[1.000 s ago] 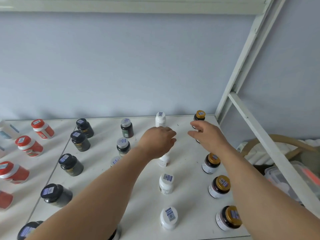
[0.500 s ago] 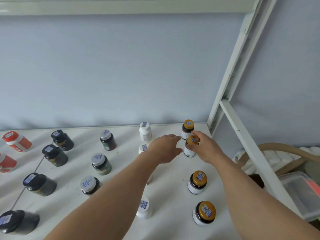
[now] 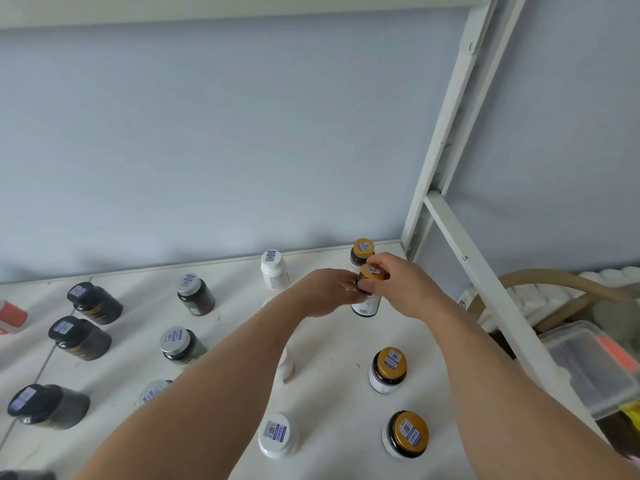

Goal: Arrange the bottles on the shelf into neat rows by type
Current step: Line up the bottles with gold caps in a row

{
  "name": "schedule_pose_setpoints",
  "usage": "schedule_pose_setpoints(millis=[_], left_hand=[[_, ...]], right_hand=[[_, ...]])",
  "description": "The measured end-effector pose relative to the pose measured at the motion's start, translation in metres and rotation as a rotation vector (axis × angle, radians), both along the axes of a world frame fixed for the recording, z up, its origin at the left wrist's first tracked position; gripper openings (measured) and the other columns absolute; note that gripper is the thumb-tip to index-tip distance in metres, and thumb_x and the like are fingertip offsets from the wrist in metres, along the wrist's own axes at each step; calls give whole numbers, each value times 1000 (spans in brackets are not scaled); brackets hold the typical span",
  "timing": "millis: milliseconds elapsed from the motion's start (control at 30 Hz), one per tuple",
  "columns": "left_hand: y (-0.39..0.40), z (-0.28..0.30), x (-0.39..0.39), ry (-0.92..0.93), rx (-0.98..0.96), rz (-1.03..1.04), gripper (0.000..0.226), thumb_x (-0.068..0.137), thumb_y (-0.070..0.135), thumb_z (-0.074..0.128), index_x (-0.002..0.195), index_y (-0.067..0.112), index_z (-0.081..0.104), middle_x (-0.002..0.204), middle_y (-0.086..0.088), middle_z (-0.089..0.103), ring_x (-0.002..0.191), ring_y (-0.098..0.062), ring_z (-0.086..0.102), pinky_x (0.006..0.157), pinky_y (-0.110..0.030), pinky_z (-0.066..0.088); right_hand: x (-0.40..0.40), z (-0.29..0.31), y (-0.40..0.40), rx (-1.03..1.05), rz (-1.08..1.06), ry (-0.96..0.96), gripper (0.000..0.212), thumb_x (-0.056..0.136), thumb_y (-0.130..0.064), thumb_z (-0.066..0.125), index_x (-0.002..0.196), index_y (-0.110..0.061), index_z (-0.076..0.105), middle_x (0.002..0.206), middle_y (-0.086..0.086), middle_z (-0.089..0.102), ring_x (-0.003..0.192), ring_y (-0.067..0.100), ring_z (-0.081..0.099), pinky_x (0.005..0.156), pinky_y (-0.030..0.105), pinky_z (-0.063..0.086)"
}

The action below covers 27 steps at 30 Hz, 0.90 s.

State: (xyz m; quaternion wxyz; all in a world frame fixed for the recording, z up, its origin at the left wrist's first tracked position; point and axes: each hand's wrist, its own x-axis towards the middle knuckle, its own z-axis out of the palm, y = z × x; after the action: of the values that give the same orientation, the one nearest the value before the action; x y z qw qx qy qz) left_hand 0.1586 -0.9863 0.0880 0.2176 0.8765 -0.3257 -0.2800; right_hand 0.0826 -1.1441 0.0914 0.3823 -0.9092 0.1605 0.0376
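Moved: both hands have closed in on the gold-capped bottle (image 3: 370, 289) since a second ago.
Grip: right hand (image 3: 403, 285) pinches its cap; left hand (image 3: 327, 292) touches its side, fingers curled, hold unclear.
Position: just in front of another gold-capped bottle (image 3: 362, 252).
Handling: probably light, rigid, smooth; body grip steadier.

We count four gold-capped bottles — one at the back (image 3: 363, 252), one between the hands (image 3: 367, 295), and two nearer (image 3: 388, 370) (image 3: 406, 434). White bottles: two in plain view (image 3: 274, 270) (image 3: 275, 434), plus one mostly hidden behind a forearm (image 3: 286, 368). Three silver-capped bottles (image 3: 194, 294) (image 3: 180, 344) (image 3: 152, 391), the last partly covered. Three black-capped bottles (image 3: 93, 303) (image 3: 79, 337) (image 3: 46, 407). One red-capped bottle (image 3: 12, 317) — cut off at the edge. Two hands: the left hand (image 3: 327, 294) and the right hand (image 3: 403, 284).
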Motion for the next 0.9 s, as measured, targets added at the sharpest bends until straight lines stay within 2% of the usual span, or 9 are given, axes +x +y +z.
schedule_pose_setpoints(millis=[133, 233, 300, 433, 533, 633, 733, 900], left_hand=[[2, 10, 3, 21, -46, -59, 37, 98, 35, 52, 134, 28, 56, 135, 7, 58, 121, -15, 53, 95, -24, 41], [4, 9, 6, 235, -155, 53, 36, 95, 33, 59, 130, 27, 60, 129, 5, 63, 119, -17, 57, 103, -33, 44], [4, 8, 8, 323, -183, 96, 35, 93, 37, 62, 128, 31, 61, 123, 8, 65, 114, -20, 60, 101, -34, 47], [3, 4, 11, 383, -195, 101, 33, 92, 38, 62, 125, 36, 62, 118, 12, 66, 106, -14, 61, 94, -27, 48], [3, 1, 14, 407, -188, 102, 32, 91, 38, 63, 124, 38, 63, 121, 10, 66, 111, -14, 61, 100, -32, 48], [2, 3, 13, 409, -208, 93, 32, 93, 34, 62, 126, 33, 62, 120, 10, 66, 110, -11, 61, 97, -27, 49], [-2, 6, 12, 311, -161, 48, 36, 95, 38, 58, 131, 33, 58, 124, 8, 63, 108, -12, 59, 90, -23, 48], [-2, 1, 12, -150, 72, -72, 55, 92, 49, 56, 142, 29, 45, 141, 8, 54, 130, -16, 48, 103, -31, 38]], right_hand=[[4, 12, 1, 30, -11, -30, 47, 85, -44, 66, 127, -26, 56, 113, -3, 61, 95, 13, 58, 65, 17, 41], [4, 17, 2, 26, -29, -42, 43, 86, -44, 65, 124, -24, 59, 113, -2, 62, 94, 14, 58, 67, 20, 45], [4, 18, 1, 16, -35, -49, 40, 87, -45, 63, 121, -24, 60, 111, -1, 62, 94, 14, 59, 72, 25, 48], [3, 19, 2, 1, -45, -57, 39, 87, -47, 61, 120, -24, 62, 109, 0, 63, 92, 15, 60, 77, 29, 52], [2, 17, 2, -14, -39, -59, 42, 88, -47, 60, 122, -23, 60, 111, 0, 62, 93, 15, 59, 75, 27, 50], [3, 16, 0, -10, -46, -60, 43, 88, -48, 60, 123, -24, 60, 112, -1, 63, 95, 16, 59, 76, 27, 49], [3, 13, -3, 3, -44, -57, 42, 88, -48, 60, 125, -26, 59, 115, -3, 63, 100, 17, 60, 76, 27, 49], [-2, -2, -3, 46, -42, -35, 46, 89, -39, 63, 131, -26, 52, 121, -4, 61, 108, 18, 58, 89, 32, 49]])
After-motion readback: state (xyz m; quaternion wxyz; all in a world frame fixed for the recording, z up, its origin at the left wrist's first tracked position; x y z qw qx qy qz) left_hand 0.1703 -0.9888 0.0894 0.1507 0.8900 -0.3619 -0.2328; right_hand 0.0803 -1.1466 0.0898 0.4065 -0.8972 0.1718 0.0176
